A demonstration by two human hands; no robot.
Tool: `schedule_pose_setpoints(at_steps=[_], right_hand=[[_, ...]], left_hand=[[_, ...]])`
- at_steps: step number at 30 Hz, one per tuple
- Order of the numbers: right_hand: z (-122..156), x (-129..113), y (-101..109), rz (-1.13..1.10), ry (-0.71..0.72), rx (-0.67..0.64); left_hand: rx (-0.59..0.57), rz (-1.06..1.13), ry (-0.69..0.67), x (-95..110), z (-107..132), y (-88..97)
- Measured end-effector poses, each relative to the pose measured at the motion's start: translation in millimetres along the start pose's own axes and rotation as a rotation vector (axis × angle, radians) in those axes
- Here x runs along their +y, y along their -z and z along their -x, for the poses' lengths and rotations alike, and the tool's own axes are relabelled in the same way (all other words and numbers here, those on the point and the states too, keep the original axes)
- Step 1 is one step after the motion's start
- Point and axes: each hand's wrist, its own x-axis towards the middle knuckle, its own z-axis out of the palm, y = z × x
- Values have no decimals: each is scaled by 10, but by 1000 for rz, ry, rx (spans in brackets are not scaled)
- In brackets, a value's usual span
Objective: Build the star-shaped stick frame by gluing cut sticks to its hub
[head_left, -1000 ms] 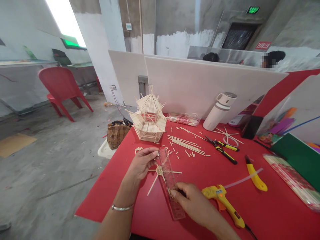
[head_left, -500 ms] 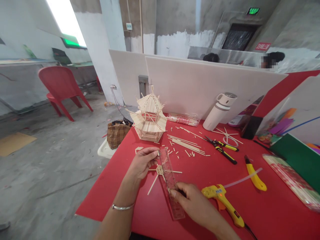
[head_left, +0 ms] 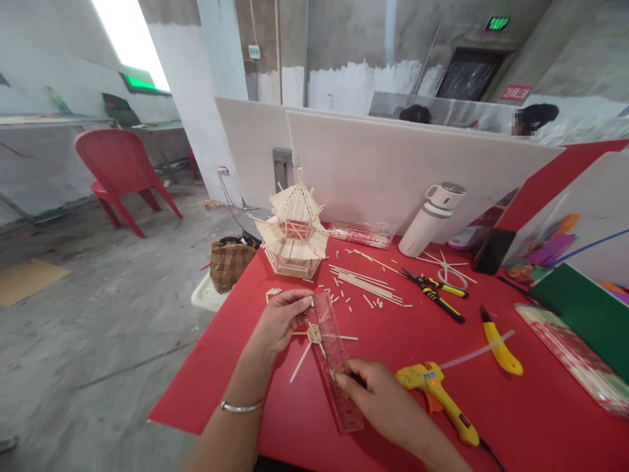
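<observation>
A clear plastic ruler [head_left: 328, 331] slants over the red tabletop, held at both ends of its upper half. My left hand [head_left: 281, 319] pinches its far end between thumb and fingers; a small stick end may show there, but I cannot make it out. My right hand [head_left: 371, 392] grips the ruler lower down, thumb on top. Partly under the ruler lies a spoked piece of thin wooden sticks [head_left: 313, 334] with a round, wound centre. Beyond my hands stands a tiered pavilion model [head_left: 296, 229] built from sticks.
Loose sticks [head_left: 366, 284] and short offcuts lie past the ruler. To the right are pliers [head_left: 435, 295], a yellow-handled knife [head_left: 501, 344] and a yellow glue gun [head_left: 442, 396] with its cord. A white flask [head_left: 426, 219] stands before a white partition [head_left: 393, 164].
Almost nothing differs. Both hands and the ruler keep their places; the view has shifted very slightly.
</observation>
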Motion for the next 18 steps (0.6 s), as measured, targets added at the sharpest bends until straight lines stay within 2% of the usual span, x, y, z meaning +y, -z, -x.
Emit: schedule_pose_setpoints(at_steps=[18], right_hand=[[0, -11, 0, -15, -9, -2]], left_hand=[[-6, -7, -4, 0, -1, 5]])
